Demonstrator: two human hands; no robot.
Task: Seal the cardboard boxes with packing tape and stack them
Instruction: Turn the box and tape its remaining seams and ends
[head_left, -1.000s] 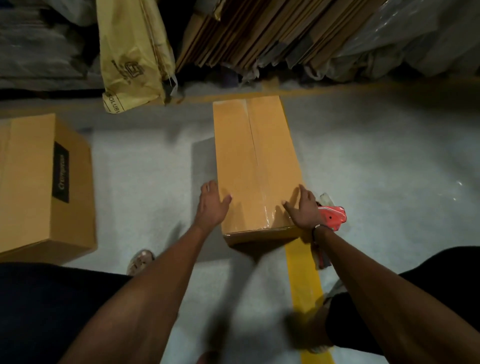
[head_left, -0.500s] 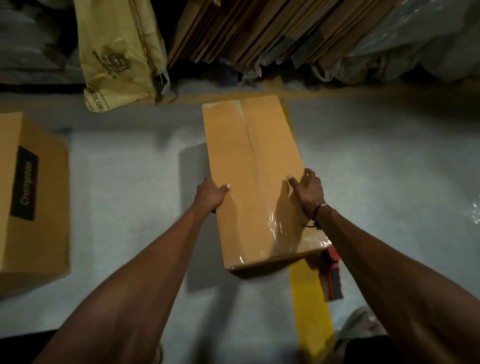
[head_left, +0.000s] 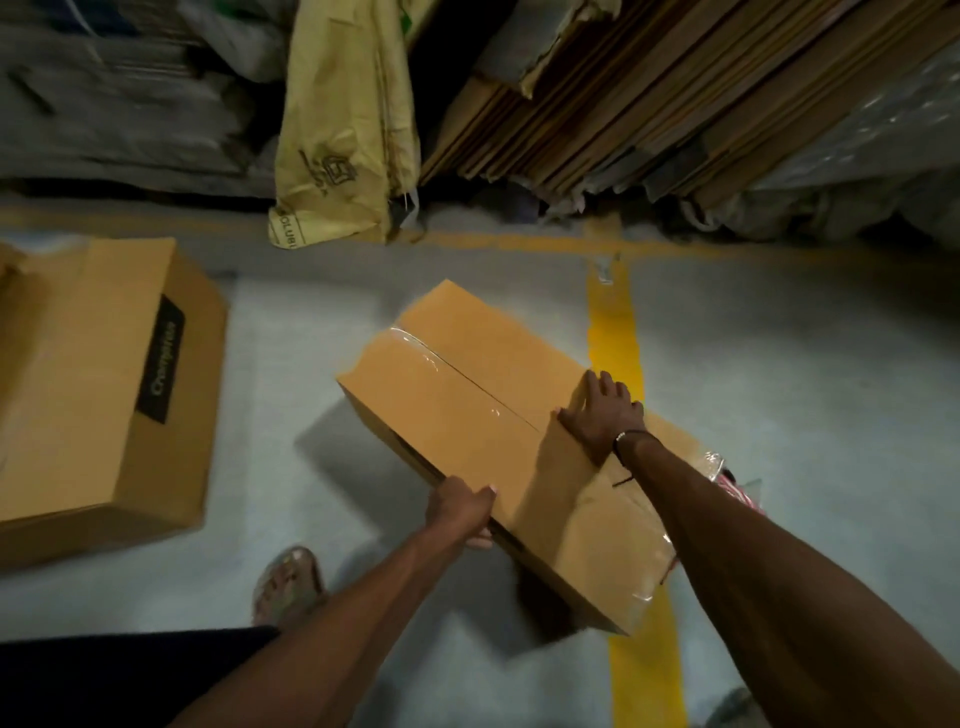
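Long brown cardboard box (head_left: 483, 415), taped along its seam, now sits diagonally on the grey floor (head_left: 779, 389), swung from pointing straight ahead. Left hand (head_left: 460, 512) grips its near edge; right hand (head_left: 597, 415) presses flat on top, fingers (head_left: 589, 387) straight. Probably turning toward stacking.

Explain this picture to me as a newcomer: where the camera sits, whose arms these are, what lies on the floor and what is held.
There is no machine: a person wears a camera on the head, looking down at both bare arms. The left hand grips the near long edge of the taped long box, fingers curled under it. The right hand lies flat on the box's top. The box sits at an angle across a yellow floor line. A larger box stands to the left. A red tape dispenser peeks out behind the right forearm. Flattened cardboard sheets lean at the back.
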